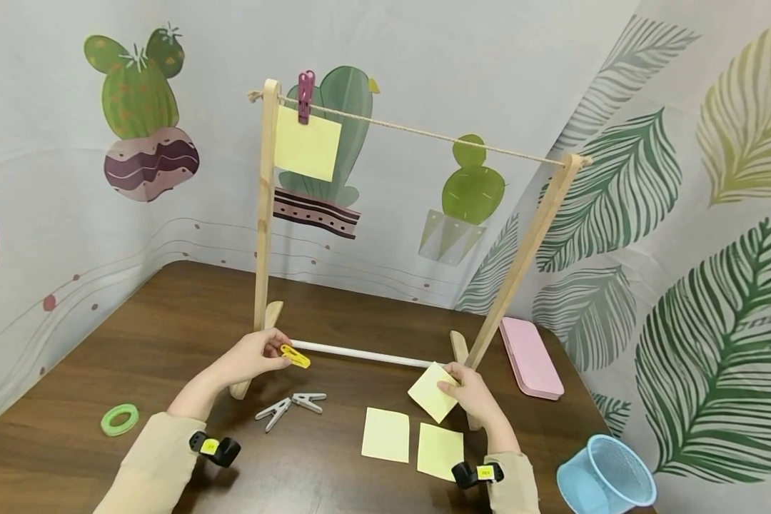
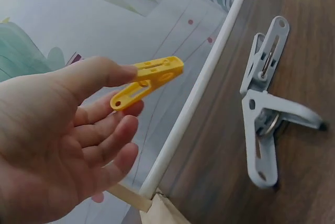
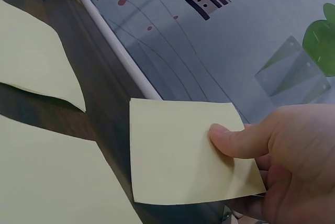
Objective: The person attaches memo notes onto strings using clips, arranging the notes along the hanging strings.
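Looking about a quarter done imo: wooden rack point(image 1: 265, 214) has one sticky note point(image 1: 308, 146) pegged upper left, right hand point(image 1: 470, 392) pinches another note point(image 1: 432, 391) right of bottom centre, two loose notes point(image 1: 385, 435) lower centre, left hand point(image 1: 253, 355) pinches yellow clothespin point(image 1: 295, 356), gray clothespins point(image 2: 252, 130) unused

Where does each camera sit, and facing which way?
Head: on the head, facing forward and down at the wooden frame; left hand, right hand and forearms show.
Left wrist: on that wrist, facing the yellow clothespin; left hand shows.
Right wrist: on that wrist, facing the held sticky note; right hand shows.
Wrist views share the white crossbar.
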`<state>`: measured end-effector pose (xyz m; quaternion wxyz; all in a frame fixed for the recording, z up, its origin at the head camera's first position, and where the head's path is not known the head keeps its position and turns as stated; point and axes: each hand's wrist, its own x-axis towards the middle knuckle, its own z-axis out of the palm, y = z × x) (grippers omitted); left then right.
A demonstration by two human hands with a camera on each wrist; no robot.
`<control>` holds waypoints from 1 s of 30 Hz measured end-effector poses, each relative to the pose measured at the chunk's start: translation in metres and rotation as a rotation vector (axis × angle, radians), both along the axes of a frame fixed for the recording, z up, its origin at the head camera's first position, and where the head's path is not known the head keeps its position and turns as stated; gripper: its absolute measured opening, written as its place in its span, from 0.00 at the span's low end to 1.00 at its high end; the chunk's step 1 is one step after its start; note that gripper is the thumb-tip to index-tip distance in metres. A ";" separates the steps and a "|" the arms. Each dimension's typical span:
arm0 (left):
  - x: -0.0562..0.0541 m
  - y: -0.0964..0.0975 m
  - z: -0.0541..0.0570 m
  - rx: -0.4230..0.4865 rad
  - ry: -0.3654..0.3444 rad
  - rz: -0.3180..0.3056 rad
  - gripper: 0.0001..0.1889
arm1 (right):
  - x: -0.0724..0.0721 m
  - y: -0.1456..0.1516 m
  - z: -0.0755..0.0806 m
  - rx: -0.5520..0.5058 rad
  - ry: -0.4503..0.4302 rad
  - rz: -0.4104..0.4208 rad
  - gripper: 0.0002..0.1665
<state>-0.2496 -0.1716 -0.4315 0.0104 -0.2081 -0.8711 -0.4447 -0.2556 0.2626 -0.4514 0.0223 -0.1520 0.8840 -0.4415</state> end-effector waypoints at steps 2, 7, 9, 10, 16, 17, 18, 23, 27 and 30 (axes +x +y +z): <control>-0.001 0.002 0.000 0.017 0.010 0.020 0.16 | 0.000 -0.001 0.000 -0.020 -0.006 -0.003 0.11; -0.002 0.007 -0.004 0.062 0.049 0.054 0.18 | -0.001 -0.004 -0.001 -0.076 -0.032 0.006 0.13; -0.002 0.009 -0.007 0.090 0.071 0.060 0.18 | -0.002 -0.007 -0.001 -0.087 -0.034 0.013 0.12; -0.002 0.011 -0.007 0.102 0.082 0.063 0.18 | -0.002 -0.008 0.000 -0.093 -0.036 0.015 0.13; -0.003 0.021 -0.008 0.183 0.123 0.083 0.18 | -0.006 -0.017 0.000 -0.099 -0.018 -0.016 0.11; -0.002 0.022 -0.007 0.203 0.122 0.088 0.19 | -0.007 -0.019 0.000 -0.093 -0.006 -0.021 0.11; -0.002 0.023 -0.006 0.222 0.121 0.096 0.19 | -0.008 -0.022 0.001 -0.087 0.001 -0.031 0.11; -0.003 0.031 0.001 0.356 0.119 0.169 0.22 | -0.011 -0.035 0.006 -0.095 0.023 -0.079 0.10; -0.009 0.038 0.012 0.467 0.145 0.221 0.22 | -0.014 -0.049 0.012 -0.128 0.062 -0.116 0.09; -0.016 0.042 0.022 0.515 0.173 0.232 0.22 | -0.018 -0.061 0.016 -0.170 0.102 -0.113 0.09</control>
